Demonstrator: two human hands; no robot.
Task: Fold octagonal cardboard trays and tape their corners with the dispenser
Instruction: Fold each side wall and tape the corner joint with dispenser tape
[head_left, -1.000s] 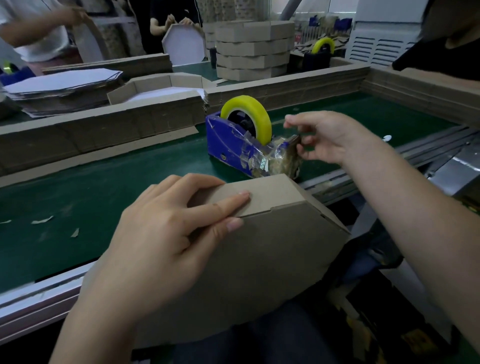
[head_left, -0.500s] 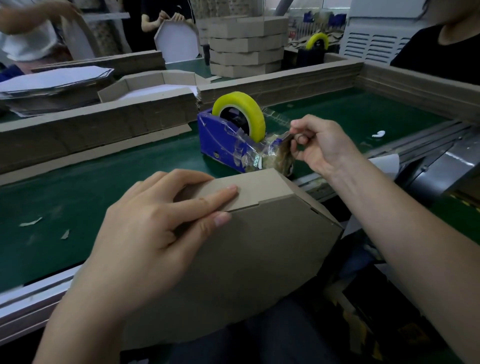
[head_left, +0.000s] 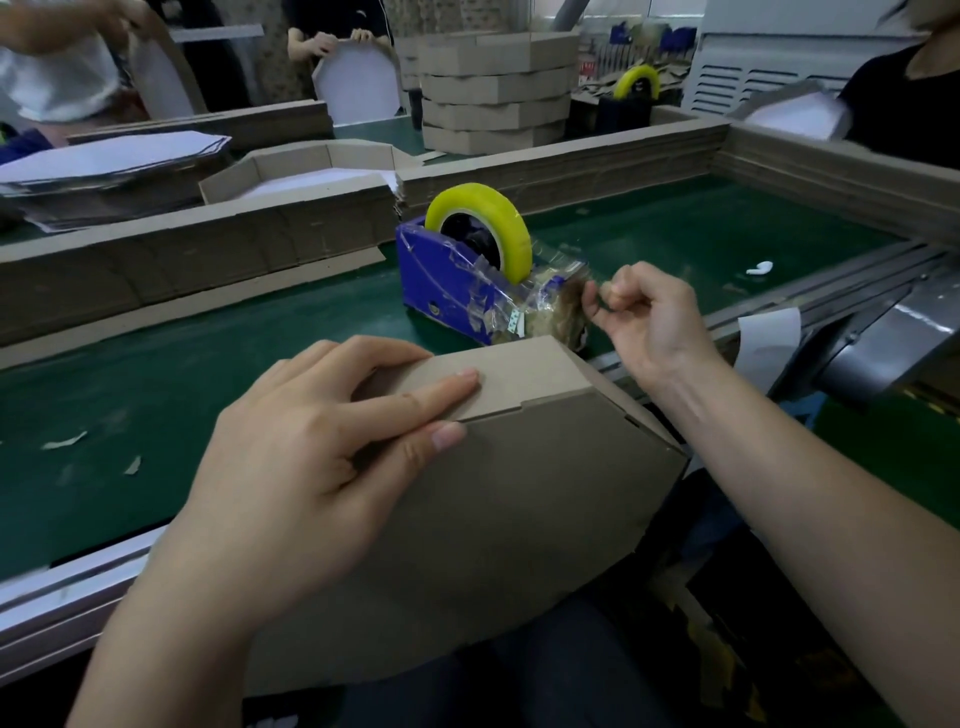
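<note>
Pinched between thumb and forefinger of the right hand (head_left: 649, 317): the tape end (head_left: 586, 295), just at the front of the blue dispenser (head_left: 447, 283), centre of frame. Left hand (head_left: 322, 447) is laid with straight fingers on the folded tray (head_left: 519, 493), lower centre, its flap pressed flat. Tape is best drawn out taut and torn off cleanly, and the corner kept closed until the strip is pressed on.
</note>
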